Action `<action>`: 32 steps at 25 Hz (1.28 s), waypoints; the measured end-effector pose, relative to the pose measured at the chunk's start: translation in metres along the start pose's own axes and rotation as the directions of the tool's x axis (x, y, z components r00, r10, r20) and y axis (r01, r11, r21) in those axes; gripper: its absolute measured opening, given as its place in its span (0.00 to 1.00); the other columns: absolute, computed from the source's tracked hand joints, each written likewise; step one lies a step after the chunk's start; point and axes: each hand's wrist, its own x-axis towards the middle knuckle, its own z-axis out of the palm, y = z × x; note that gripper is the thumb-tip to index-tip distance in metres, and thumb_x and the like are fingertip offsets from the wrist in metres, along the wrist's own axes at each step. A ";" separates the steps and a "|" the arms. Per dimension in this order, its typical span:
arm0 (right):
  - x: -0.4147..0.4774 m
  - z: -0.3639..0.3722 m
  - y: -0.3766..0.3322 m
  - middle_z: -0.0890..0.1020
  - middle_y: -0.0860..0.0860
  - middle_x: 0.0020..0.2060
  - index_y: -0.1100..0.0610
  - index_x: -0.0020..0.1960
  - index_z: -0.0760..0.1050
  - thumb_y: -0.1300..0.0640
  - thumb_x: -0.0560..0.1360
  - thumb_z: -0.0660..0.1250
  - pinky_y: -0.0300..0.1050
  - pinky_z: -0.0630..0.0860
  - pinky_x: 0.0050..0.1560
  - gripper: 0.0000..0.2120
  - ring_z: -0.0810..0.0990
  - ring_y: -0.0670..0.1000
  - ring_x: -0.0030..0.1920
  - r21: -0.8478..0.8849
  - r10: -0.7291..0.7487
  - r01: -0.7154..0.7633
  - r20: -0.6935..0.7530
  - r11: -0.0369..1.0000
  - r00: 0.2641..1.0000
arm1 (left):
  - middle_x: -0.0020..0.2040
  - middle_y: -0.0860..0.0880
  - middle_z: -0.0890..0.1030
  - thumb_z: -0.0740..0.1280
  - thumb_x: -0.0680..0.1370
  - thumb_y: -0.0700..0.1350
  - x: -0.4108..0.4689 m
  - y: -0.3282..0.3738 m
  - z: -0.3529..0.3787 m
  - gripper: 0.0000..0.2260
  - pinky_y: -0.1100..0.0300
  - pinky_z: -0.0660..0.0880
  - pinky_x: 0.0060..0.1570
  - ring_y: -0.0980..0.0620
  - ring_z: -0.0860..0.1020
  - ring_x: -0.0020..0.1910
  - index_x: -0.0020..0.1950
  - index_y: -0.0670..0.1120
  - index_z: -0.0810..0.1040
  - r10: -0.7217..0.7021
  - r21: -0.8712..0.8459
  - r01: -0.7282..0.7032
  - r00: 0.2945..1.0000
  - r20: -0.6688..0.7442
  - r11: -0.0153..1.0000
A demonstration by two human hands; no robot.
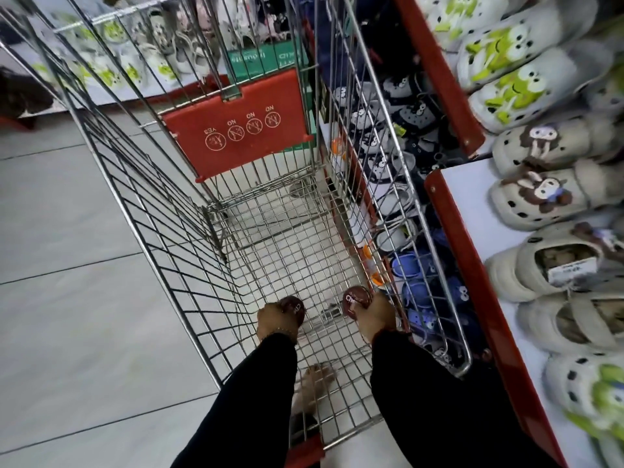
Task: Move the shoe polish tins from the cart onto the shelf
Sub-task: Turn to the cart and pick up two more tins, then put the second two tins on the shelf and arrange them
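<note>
Both my arms in black sleeves reach down into a wire shopping cart (189, 251). My left hand (271, 320) grips a round dark-brown shoe polish tin (293, 305) near the cart's floor. My right hand (373, 317) holds a second brown tin (356, 298) with white lettering on its lid, close to the cart's right wall. The shelf (472, 251) with a red edge and a white top stands to the right of the cart, with a bare white patch at its near corner.
Plush slippers (537, 197) with cartoon faces fill the right shelf. Blue and navy children's clogs (418, 282) sit on a lower shelf behind the cart's right wall. A red child-seat flap (239, 126) stands at the cart's far end. Grey tiled floor (67, 265) lies left.
</note>
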 end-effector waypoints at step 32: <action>-0.458 -0.408 0.183 0.85 0.44 0.31 0.54 0.35 0.81 0.63 0.75 0.67 0.40 0.77 0.35 0.12 0.82 0.45 0.36 0.601 0.049 0.785 -0.798 0.151 0.601 | 0.39 0.50 0.85 0.67 0.78 0.39 -0.560 0.123 -0.056 0.06 0.66 0.80 0.29 0.58 0.82 0.31 0.44 0.49 0.78 0.891 -0.731 -0.509 0.243 0.384 0.454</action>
